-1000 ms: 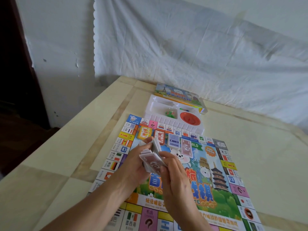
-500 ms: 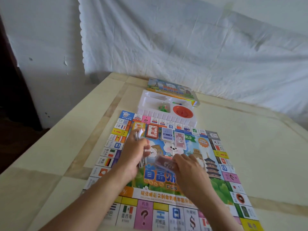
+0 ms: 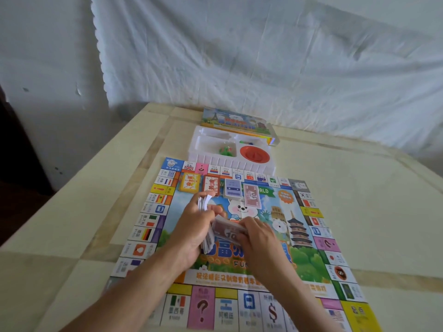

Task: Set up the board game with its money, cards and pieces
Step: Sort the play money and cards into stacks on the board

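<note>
The colourful game board (image 3: 311, 257) lies flat on the table. My left hand (image 3: 194, 226) grips a stack of paper money (image 3: 203, 202) on edge above the board's middle. My right hand (image 3: 257, 238) pinches a maroon note (image 3: 226, 230) at the stack's lower end. Near the board's far edge lie a yellow card pile (image 3: 189, 183), a red card pile (image 3: 212, 185), a blue pile (image 3: 232, 188) and a maroon note pile (image 3: 252, 195).
Beyond the board stands a white plastic tray (image 3: 206, 140) holding green pieces (image 3: 226, 150) and a red spinner (image 3: 254, 155). The box lid (image 3: 236, 121) lies behind it. The table's left edge (image 3: 72, 188) drops off beside a white wall.
My right hand drew a maroon note away from the stack, then came back against the stack's lower end. The left hand keeps its hold on the stack.
</note>
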`<state>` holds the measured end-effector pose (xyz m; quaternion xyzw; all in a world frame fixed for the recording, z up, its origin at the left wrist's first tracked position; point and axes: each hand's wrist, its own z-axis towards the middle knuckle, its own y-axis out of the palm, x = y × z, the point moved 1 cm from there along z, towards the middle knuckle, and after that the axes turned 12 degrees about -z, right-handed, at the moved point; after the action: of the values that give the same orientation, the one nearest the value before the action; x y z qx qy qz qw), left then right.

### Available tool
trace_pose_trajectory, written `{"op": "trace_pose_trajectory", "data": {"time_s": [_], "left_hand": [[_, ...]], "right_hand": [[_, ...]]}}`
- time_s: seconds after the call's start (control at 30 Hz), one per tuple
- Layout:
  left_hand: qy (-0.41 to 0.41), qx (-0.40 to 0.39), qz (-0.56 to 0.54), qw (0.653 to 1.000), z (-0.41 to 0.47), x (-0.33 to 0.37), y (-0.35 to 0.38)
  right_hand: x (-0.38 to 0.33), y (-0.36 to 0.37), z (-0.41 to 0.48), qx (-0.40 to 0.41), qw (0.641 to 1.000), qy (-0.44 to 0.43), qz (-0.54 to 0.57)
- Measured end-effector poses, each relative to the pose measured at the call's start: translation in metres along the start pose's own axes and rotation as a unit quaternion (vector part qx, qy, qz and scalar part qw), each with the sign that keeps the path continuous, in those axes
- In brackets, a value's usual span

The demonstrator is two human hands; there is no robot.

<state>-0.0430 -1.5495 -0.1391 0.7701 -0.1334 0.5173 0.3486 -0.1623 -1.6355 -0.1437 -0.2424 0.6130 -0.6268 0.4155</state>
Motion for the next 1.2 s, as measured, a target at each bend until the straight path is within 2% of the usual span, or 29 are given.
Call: {"op": "trace_pose_trajectory", "data": {"time_s": [0.37,0.43,0.5,0.53,0.57,0.63,0.67,0.7,0.77,0.83,0.9,1.03,1.2], "left_hand": [[0.004,0.013,-0.016,1.000,0.001,-0.002,0.001],[0.018,0.026,-0.023,0.999,0.001,0.000,0.000],[0.022,0.035,-0.054,0.998,0.002,0.003,-0.003],[0.016,0.034,-0.077,0.996,0.002,0.003,-0.004],[0.005,0.031,-0.099,0.995,0.003,0.003,-0.006],[-0.030,0.018,-0.131,0.991,0.002,0.002,-0.007],[-0.046,0.009,-0.144,0.988,0.002,0.002,-0.006],[-0.058,-0.001,-0.156,0.986,0.001,0.002,-0.006],[-0.068,-0.025,-0.171,0.983,0.000,0.001,-0.005],[-0.065,-0.049,-0.168,0.982,-0.001,0.001,-0.004],[-0.055,-0.065,-0.144,0.986,-0.003,0.000,-0.003],[-0.007,-0.031,-0.077,0.997,-0.005,-0.001,-0.001],[0.031,-0.013,-0.053,0.998,-0.002,-0.004,-0.002]], "right_hand": [[-0.009,-0.002,-0.010,0.017,0.998,-0.024,-0.058],[-0.006,-0.002,-0.008,0.016,1.000,0.004,-0.026],[-0.002,-0.006,-0.003,0.004,0.993,0.073,0.088],[0.001,-0.008,-0.002,-0.016,0.975,0.114,0.188],[0.003,-0.010,-0.001,-0.033,0.937,0.152,0.312],[0.002,-0.012,-0.001,-0.066,0.828,0.203,0.518],[0.000,-0.011,-0.002,-0.078,0.782,0.213,0.580],[-0.002,-0.010,-0.002,-0.085,0.751,0.217,0.618],[-0.007,-0.008,-0.002,-0.091,0.721,0.218,0.651],[-0.011,-0.008,-0.002,-0.090,0.714,0.216,0.659],[-0.015,-0.009,-0.002,-0.085,0.723,0.215,0.651],[-0.022,-0.010,-0.003,-0.095,0.746,0.203,0.627],[-0.021,-0.011,-0.003,-0.095,0.756,0.203,0.615]]}}
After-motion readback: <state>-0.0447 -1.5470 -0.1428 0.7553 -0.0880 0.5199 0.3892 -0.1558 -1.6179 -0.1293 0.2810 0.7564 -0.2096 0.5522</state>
